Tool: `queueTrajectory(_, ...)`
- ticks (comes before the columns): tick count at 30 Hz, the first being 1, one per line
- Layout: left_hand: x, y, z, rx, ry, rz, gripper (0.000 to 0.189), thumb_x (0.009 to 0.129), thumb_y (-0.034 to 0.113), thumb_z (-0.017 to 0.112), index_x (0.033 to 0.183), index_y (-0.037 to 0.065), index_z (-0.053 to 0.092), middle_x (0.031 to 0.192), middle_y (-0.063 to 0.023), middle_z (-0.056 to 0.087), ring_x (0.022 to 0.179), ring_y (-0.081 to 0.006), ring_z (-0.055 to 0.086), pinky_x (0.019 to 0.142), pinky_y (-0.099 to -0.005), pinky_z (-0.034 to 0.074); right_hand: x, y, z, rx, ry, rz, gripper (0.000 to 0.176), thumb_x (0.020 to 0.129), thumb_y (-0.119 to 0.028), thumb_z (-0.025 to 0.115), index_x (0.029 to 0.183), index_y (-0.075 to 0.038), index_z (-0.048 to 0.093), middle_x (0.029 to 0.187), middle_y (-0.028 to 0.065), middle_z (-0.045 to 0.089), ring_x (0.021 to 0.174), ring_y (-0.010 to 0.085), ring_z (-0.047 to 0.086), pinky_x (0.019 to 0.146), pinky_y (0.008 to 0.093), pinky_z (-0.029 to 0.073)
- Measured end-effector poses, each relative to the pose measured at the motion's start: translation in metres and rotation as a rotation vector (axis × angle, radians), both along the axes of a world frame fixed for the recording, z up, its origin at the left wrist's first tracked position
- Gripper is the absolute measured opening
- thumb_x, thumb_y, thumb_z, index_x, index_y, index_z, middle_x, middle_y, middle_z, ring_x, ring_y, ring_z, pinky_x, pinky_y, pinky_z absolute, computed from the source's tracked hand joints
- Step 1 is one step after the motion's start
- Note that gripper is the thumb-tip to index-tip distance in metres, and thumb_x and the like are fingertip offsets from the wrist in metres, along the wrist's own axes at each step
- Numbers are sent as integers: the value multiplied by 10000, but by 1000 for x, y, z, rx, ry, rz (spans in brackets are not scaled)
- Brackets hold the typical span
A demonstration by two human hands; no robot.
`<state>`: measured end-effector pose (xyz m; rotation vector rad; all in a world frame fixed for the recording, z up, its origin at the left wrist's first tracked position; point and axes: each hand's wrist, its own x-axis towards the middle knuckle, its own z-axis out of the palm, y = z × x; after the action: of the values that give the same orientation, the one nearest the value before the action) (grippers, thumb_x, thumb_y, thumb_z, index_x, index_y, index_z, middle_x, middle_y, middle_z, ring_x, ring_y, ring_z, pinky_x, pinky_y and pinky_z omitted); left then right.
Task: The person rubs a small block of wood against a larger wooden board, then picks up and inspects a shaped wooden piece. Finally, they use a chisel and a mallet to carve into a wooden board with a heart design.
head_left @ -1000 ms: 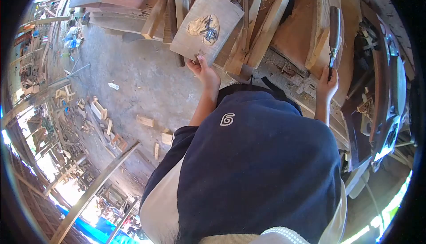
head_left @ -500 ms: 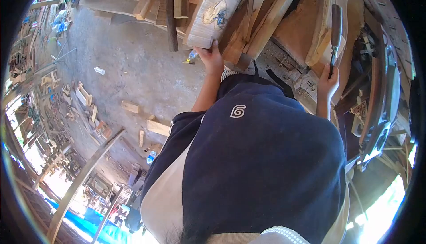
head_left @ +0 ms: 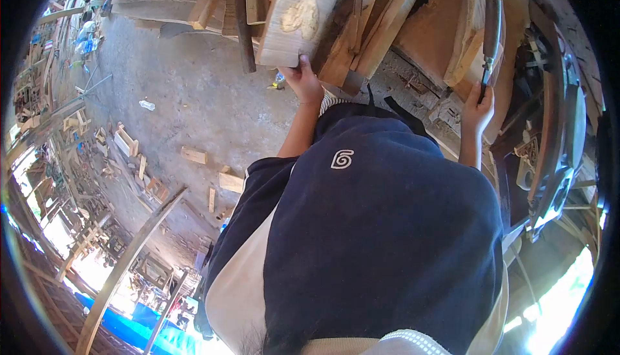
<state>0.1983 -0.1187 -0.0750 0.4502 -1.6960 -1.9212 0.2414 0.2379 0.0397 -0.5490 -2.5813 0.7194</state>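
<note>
My left hand [head_left: 305, 85] grips the near end of a pale wooden board [head_left: 279, 46], thumb on its upper face. A rough, lighter patch [head_left: 301, 17] that looks carved or chipped shows in the middle of that face. On the right, my right hand [head_left: 478, 105] is closed around the metal part of a chisel-like tool [head_left: 493, 29]. The tool's dark wooden handle points away from me, with a shiny collar between handle and metal. Its tip is hidden in my fingers.
Timber offcuts [head_left: 394, 25] lean and lie beyond my hands. A large slab [head_left: 429, 22] stands to the right, beside a curved wooden piece [head_left: 542, 135]. Small wood blocks [head_left: 194, 155] and a clear plastic bottle [head_left: 147, 105] lie on the concrete floor [head_left: 174, 83].
The board has shifted slightly left with my left hand. A small bluish scrap seen on its patch before no longer shows. The right hand keeps the tool nearly in place.
</note>
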Motion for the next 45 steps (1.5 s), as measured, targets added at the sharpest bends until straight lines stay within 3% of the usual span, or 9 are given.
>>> queueTrajectory(10, -1, -8, -6, 116, -55, -39, 385, 975, 11, 529, 1319, 51, 361, 1271, -120, 499, 1176, -215, 499, 1020, -357, 403, 0, -4, 4, -18, 6, 17, 251, 982, -234, 580, 905, 5, 595, 760, 170, 582, 649, 287, 561, 606, 395, 446)
queueTrajectory(16, -11, -3, 46, -39, 70, -49, 324, 994, 49, 531, 1272, -16, 378, 1261, -133, 503, 1156, -201, 502, 1033, -350, 389, 1, 0, 2, -2, 16, 37, 253, 985, -241, 572, 888, -8, 587, 743, 164, 567, 654, 286, 556, 611, 394, 442)
queueTrajectory(19, -17, 1, 81, 54, 79, -143, 323, 995, 43, 523, 1288, 25, 389, 1286, -111, 500, 1178, -185, 498, 1029, -344, 401, 1, -1, 2, -43, 10, 6, 277, 973, -263, 591, 850, -16, 573, 739, 161, 561, 665, 307, 563, 621, 408, 445)
queueTrajectory(23, -17, 14, 118, 566, 49, -391, 486, 972, 12, 519, 1409, 136, 344, 1385, -75, 452, 1281, -229, 470, 1105, -430, 380, -4, -15, 16, -7, 19, -68, 378, 921, -346, 661, 767, -26, 530, 715, 136, 540, 653, 331, 551, 644, 434, 454)
queueTrajectory(28, -10, 34, 141, 655, 54, -506, 561, 962, -3, 518, 1459, 158, 311, 1428, -71, 429, 1312, -234, 455, 1112, -448, 385, -2, -23, 22, 133, -45, -145, 520, 769, -449, 803, 764, 9, 556, 928, 178, 565, 785, 349, 572, 697, 445, 463)
queueTrajectory(32, -8, 24, 137, 630, 14, -520, 548, 950, -4, 526, 1445, 146, 343, 1431, -91, 440, 1307, -247, 471, 1088, -467, 415, -8, -37, 21, 63, 1, -168, 863, 612, -438, 910, 1169, 84, 508, 1349, 219, 409, 1217, 428, 470, 976, 485, 457)
queueTrajectory(35, -2, 2, 134, 648, -18, -500, 507, 944, 30, 533, 1421, 115, 384, 1377, -99, 500, 1260, -267, 519, 1039, -481, 464, -15, -41, 25, 47, -23, -156, 882, 597, -436, 916, 1191, 64, 497, 1381, 214, 381, 1210, 432, 484, 962, 492, 469)
queueTrajectory(39, 4, -41, 134, 623, -29, -384, 493, 939, 60, 551, 1409, 84, 400, 1333, -109, 541, 1214, -296, 555, 1016, -492, 479, -21, -40, 25, -61, -108, -182, 610, 669, -252, 845, 1128, 25, 552, 1372, 183, 390, 1162, 420, 523, 908, 493, 498)
queueTrajectory(45, 12, -102, 165, 504, 72, -156, 504, 938, 64, 568, 1413, 93, 400, 1371, -113, 518, 1232, -308, 541, 1008, -519, 477, -47, -44, 51, -180, 211, -72, 605, 643, -99, 837, 1183, -15, 576, 1043, 39, 460, 912, 145, 516, 808, 273, 454)
